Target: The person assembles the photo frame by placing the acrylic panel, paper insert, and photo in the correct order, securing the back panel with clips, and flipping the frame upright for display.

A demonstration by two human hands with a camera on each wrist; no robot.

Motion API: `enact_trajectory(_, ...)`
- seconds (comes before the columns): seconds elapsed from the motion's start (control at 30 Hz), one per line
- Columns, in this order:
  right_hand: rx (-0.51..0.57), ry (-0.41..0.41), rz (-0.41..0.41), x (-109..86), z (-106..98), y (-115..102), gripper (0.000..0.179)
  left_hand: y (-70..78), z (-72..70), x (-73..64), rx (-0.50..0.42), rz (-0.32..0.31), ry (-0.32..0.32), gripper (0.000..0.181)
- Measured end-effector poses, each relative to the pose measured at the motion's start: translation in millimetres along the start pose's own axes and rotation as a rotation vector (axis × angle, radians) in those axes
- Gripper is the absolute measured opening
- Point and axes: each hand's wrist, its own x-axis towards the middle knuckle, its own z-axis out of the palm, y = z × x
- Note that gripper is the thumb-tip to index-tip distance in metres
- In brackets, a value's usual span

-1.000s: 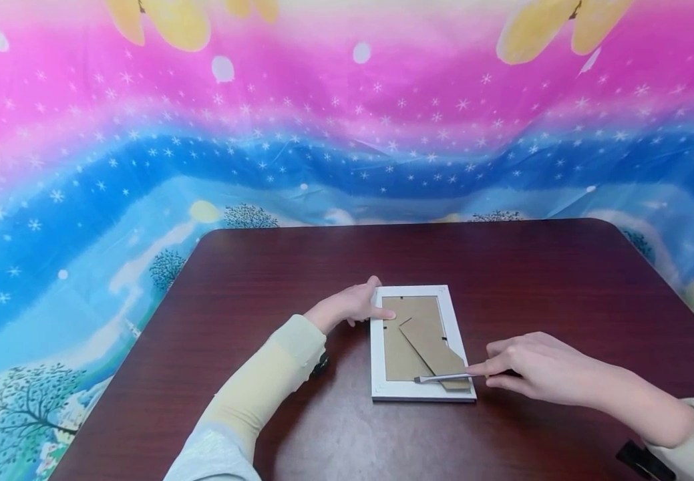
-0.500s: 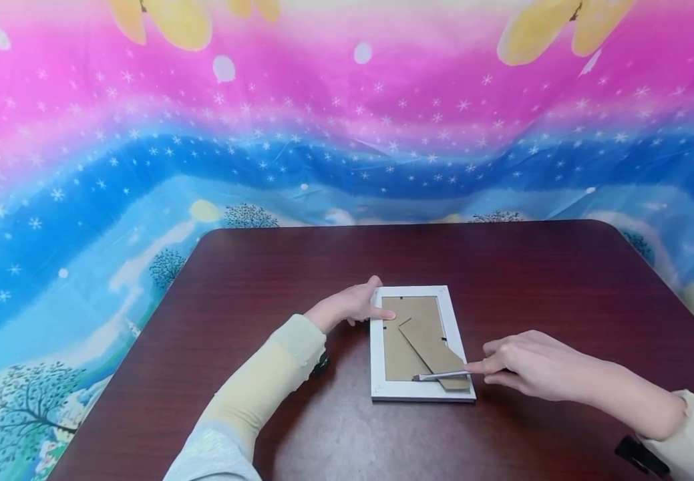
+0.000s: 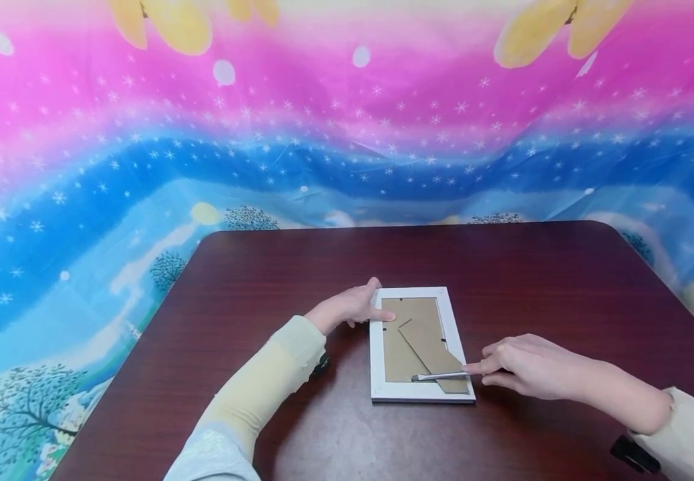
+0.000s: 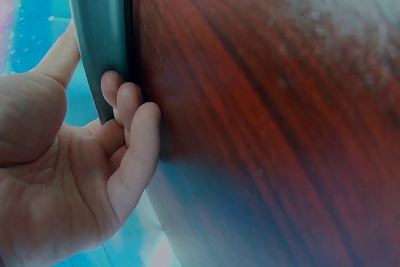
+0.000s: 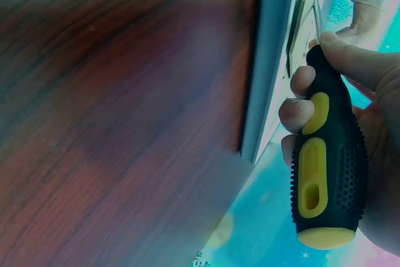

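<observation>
A white picture frame (image 3: 451, 321) lies face down on the table, its brown backing board (image 3: 421, 308) showing with a slanted stand leg (image 3: 443, 364). My left hand (image 3: 354, 304) holds the frame's upper left edge, thumb over the back; in the left wrist view the other fingers (image 4: 145, 132) curl beside the frame's side (image 4: 100, 23). My right hand (image 3: 533, 366) grips a flat screwdriver, whose black and yellow handle (image 5: 331, 154) shows in the right wrist view. The screwdriver's shaft (image 3: 443, 376) crosses the stand leg, and its flat tip is at the backing's lower edge.
Small dark tabs (image 3: 443, 340) sit along the edges of the backing. The dark red-brown table (image 3: 262, 280) reaches back to a colourful printed cloth (image 3: 347, 147). A black strap piece (image 3: 635, 454) is by the right sleeve.
The screwdriver tip has shifted very slightly left along the backing's lower edge. My right forearm has moved a little left. The left hand and the frame stay in place.
</observation>
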Motion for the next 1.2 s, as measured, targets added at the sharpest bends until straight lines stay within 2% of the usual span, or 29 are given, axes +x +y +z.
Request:
enact_trajectory(0.4, 0.06, 0.076, 0.013, -8.0, 0, 5, 0.028, 2.4, 0.7, 2.6, 0.013, -0.026, 0.008, 0.074)
enact_trajectory(0.5, 0.051, 0.109, 0.048, -9.1, -3, 7, 0.029, 4.0, -0.6, 2.3, 0.018, -0.03, 0.016, 0.073)
enact_trajectory(0.7, 0.082, 0.122, 0.135, -8.3, -12, 12, 0.03, 3.8, 1.0, 1.0, 0.022, -0.029, 0.017, 0.071)
enact_trajectory(0.87, 0.071, 0.156, 0.148, -7.0, -16, 18, 0.03, 1.6, 2.9, 0.6, 0.013, -0.032, 0.015, 0.071)
enact_trajectory(0.97, 0.111, 0.153, 0.168, -5.6, -18, 23, 0.031, 0.8, 2.9, 1.1, 0.008, -0.032, 0.015, 0.072)
enact_trajectory(1.1, 0.219, 0.114, 0.239, -3.5, -22, 30, 0.035, 0.2, 2.1, 1.5, 0.009, -0.028, 0.015, 0.072)
enact_trajectory(1.2, 0.24, 0.106, 0.29, -3.2, -23, 37, 0.035, 0.0, 1.7, 1.2, 0.011, -0.025, 0.015, 0.072)
